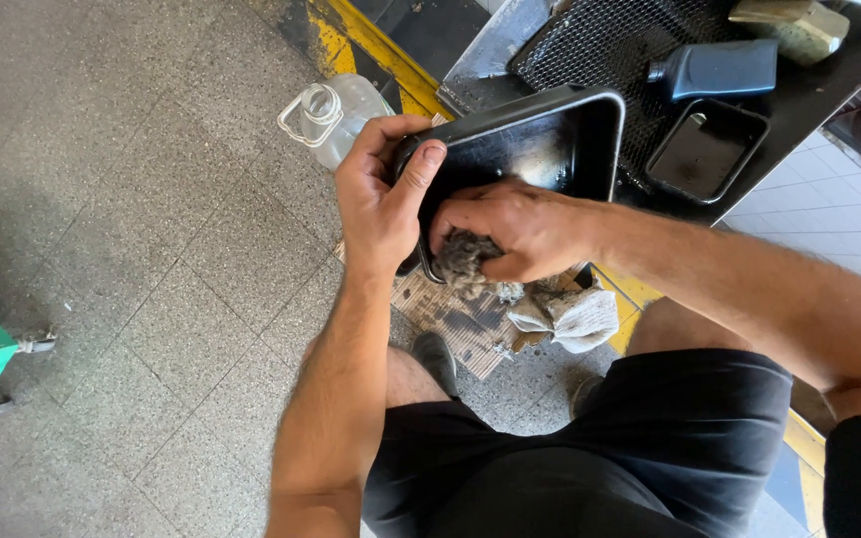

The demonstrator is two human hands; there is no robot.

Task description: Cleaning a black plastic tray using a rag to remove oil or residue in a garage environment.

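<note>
While left hand (381, 204) clamps the black metal tray (525, 149) by its near corner (thumb over rim), right hand (515, 227) grips a grey rag wad (465, 257) w/ fingers closed, pressed inside tray's lower end, just right of that corner.

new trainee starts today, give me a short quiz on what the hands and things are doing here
1. True or false: the left hand grips the rim of the black tray.
2. What does the right hand press against the tray? A) a grey wad of rag B) a brush C) a sponge
3. Fill in: the clear plastic jug stands on the ____, beside the tray.

Key
1. True
2. A
3. floor
</note>
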